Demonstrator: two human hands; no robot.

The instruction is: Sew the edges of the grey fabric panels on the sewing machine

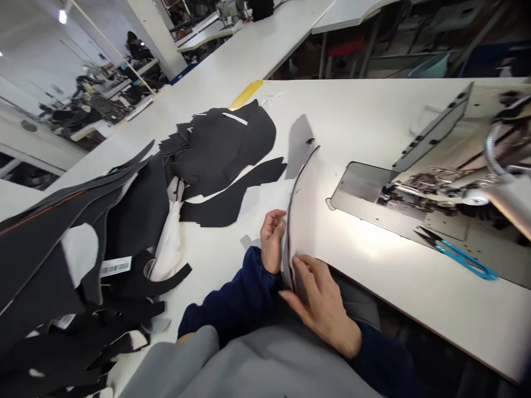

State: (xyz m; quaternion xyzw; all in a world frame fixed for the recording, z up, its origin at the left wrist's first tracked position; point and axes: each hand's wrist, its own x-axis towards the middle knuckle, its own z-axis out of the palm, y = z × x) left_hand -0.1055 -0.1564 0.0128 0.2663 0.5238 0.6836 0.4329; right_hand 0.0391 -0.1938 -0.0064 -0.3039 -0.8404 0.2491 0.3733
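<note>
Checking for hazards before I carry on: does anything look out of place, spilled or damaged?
Mildly odd: blue-handled thread snips lie loose on the sewing machine bed, where they might get in the way. Dark fabric pieces at left overlap untidily. No spill or obvious damage shows, including on the pale panel.

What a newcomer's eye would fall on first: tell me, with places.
Probably the bright blue-handled scissors with dark blades, lying at the right near the pale metal sewing machine. Next, the long, curved, pale fabric piece with a dark edge, at the centre between the left hand and the right hand. Then the dark grey, cut fabric pieces heaped over the left side of the white tabletop.
</note>
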